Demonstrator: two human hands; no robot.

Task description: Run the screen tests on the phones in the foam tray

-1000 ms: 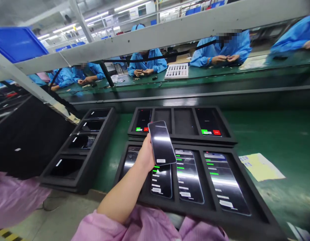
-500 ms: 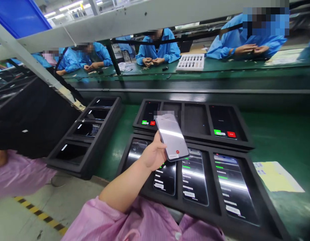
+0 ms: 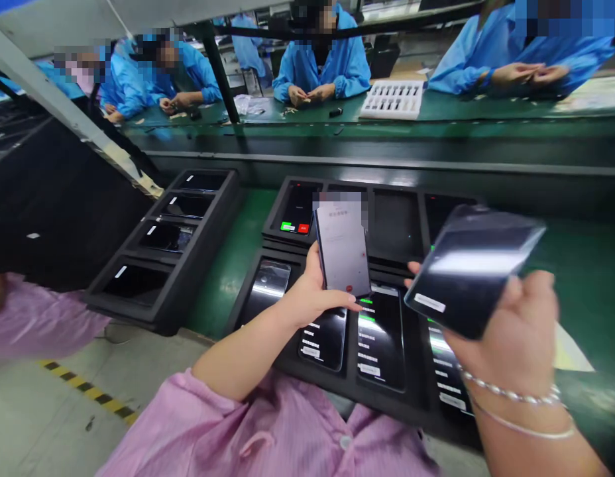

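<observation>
Head view: your hands are apart, left hand (image 3: 307, 298) clamped on a slim black glass smartphone (image 3: 343, 248), right hand (image 3: 506, 338) on a second black smartphone (image 3: 474, 268), both above a black foam tray (image 3: 387, 405).

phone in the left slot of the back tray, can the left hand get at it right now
Probably not straight away: the left hand is gripping another phone upright. The phone in the back foam tray lies just past it, with nothing else over it, so the way looks free once that hand lets go.
</observation>
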